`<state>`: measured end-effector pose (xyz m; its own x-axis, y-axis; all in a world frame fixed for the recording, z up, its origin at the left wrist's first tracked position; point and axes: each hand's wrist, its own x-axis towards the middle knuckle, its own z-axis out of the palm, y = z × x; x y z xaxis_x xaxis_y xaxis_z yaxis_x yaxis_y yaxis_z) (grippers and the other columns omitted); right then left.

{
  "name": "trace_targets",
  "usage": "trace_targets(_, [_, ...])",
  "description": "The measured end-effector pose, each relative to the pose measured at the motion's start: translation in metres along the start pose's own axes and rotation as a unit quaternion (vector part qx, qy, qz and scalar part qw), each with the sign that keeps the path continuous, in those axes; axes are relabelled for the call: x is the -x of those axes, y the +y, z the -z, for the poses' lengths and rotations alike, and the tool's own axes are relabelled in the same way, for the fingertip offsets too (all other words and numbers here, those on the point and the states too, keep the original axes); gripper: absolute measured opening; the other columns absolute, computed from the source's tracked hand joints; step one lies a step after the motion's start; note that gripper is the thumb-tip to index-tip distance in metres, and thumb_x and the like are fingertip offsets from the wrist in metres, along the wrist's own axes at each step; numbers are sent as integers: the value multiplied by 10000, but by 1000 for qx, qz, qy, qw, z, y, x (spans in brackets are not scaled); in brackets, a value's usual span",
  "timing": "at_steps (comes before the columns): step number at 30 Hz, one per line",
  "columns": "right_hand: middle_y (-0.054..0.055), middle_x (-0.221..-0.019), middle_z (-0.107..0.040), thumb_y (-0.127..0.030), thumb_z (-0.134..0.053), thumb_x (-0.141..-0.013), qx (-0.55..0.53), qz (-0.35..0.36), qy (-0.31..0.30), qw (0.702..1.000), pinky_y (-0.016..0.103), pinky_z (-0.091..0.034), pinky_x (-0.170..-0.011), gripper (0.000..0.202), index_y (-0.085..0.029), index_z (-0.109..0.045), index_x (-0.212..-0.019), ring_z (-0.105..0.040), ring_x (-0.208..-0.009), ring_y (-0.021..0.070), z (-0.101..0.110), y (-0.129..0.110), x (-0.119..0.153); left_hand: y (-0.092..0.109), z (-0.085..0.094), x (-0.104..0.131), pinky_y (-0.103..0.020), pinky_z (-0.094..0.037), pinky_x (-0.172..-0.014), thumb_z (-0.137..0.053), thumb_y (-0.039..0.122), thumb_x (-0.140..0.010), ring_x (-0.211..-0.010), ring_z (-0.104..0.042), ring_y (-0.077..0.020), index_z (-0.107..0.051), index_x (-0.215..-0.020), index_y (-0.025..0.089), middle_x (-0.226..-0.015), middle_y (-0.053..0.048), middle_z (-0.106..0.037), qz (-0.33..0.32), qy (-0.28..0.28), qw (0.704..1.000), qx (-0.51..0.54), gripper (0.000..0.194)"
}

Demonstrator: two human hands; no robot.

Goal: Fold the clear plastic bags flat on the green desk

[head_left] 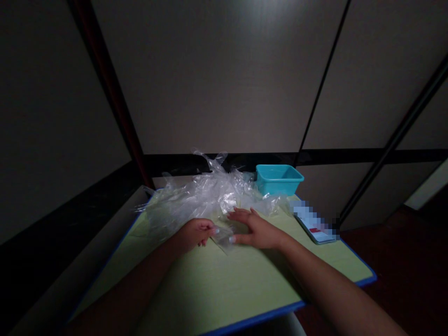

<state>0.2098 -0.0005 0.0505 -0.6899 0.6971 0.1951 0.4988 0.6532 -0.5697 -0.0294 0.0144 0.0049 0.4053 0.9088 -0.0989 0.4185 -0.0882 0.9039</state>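
Observation:
My left hand (200, 232) is closed, with thumb and fingers pinching the edge of a thin, clear plastic glove (224, 239) that looks flattened or folded. My right hand (257, 229) is at the other side of this glove, its fingers spread and thumb apart. The right thumb tip is at the glove's edge; whether it presses on it I cannot tell. Just beyond both hands lies a loose, crumpled heap of clear disposable plastic gloves (206, 191), with some finger shapes sticking up at the top.
A turquoise plastic basket (278, 186) stands at the table's back right. In front of it a phone (315, 226) lies near the right edge, its screen lit. The pale green table (210, 289) has a blue rim. Cabinet panels (224, 93) rise directly behind.

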Motion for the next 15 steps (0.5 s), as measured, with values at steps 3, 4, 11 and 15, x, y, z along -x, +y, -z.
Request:
trace_targets(3, [109,-1047,-627,-398,-621,-770,-52,38,111,992,339,-380,-899,377,-147,-620,-1052,-548,-1007,208,-3,-4,-3,1,-1,1,-187,-332,-413,-568,543,-661,-411,-434,-80,-557,-705,162,-453,67,-469,0,-2,1000,-3,384])
trace_targets(4, [89,-961,-643,-375,-628,-768,-59,47,126,989,311,-403,-847,303,-148,-639,-970,-568,-930,190,-5,-5,-5,2,-1,1,-187,-331,-413,-566,543,-662,-413,-435,-81,-555,-704,163,-454,67,-469,0,-2,1000,-4,382])
trace_targets(11, [25,-730,-619,-294,-637,-754,-54,39,98,993,224,-394,-650,159,-142,-617,-708,-545,-684,128,-18,-4,-8,9,-4,5,-186,-323,-422,-578,530,-667,-431,-440,-81,-570,-690,161,-461,66,-464,0,1,1000,-8,370])
trace_targets(15, [3,-668,-589,-204,-587,-756,-54,1,74,996,191,-348,-553,117,-137,-591,-660,-500,-604,99,-22,-1,-9,11,-5,5,-186,-323,-423,-588,508,-671,-436,-437,-80,-578,-680,158,-467,63,-465,1,2,1000,-9,350])
